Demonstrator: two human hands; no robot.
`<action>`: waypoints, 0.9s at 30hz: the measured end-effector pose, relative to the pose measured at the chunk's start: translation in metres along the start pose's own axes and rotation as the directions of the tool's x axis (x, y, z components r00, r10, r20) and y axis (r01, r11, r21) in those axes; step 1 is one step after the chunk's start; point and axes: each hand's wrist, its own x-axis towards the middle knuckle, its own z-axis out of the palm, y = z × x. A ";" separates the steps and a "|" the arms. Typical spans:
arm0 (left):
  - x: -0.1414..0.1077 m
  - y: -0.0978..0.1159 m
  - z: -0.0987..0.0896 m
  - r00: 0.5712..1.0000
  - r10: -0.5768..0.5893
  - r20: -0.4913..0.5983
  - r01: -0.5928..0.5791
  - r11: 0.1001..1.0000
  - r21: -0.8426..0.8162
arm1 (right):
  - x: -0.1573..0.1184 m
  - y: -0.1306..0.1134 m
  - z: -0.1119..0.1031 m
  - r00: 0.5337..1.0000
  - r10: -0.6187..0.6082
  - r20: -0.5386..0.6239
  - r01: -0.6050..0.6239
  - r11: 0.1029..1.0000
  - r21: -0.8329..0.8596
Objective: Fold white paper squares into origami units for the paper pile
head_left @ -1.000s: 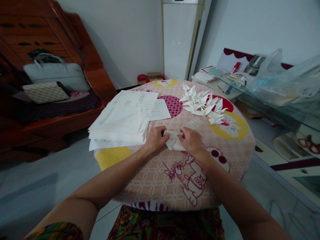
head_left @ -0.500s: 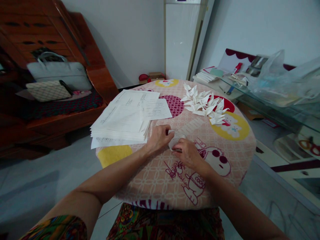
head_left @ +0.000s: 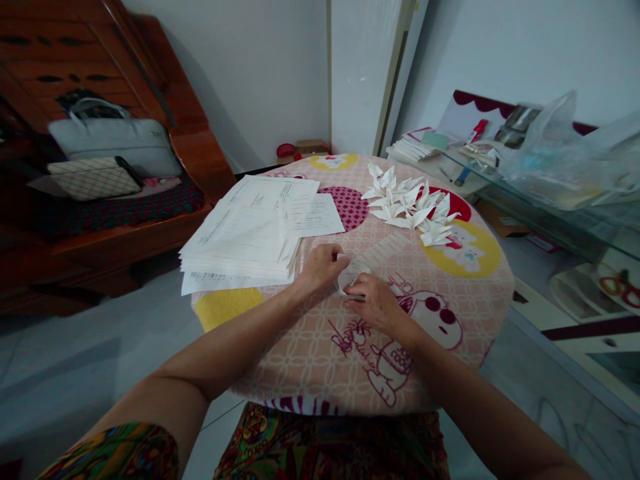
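1. Since the first frame, the right hand (head_left: 376, 301) has slid down toward the near edge of the small white paper (head_left: 353, 273); the left hand (head_left: 321, 265) stays about where it was.
2. On my feed the paper sits at the middle of the frame, between both hands, low over the patterned tablecloth (head_left: 300, 347).
3. I see the left hand closed narrowly, thumb and fingertips pinching the paper's left side.
4. I read the right hand as curled, its fingers holding the paper's lower right part — the exact fold is too small for me to make out.
5. Just left of centre, I have a thick pile of printed sheets (head_left: 245, 233), near the left hand but apart from it.
6. Right of centre and higher up, pointed folded-paper figures (head_left: 410, 203) lie in a cluster, well apart from the hands.
7. Upper left shows me a grey handbag (head_left: 117, 143); upper right, a clear plastic bag (head_left: 550, 153) on a glass shelf (head_left: 600, 230).
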 end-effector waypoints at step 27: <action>-0.003 0.000 -0.006 0.998 0.049 0.026 -0.046 0.993 -0.105 | 0.005 -0.017 0.011 0.989 0.095 -0.111 -0.110 0.984 -0.141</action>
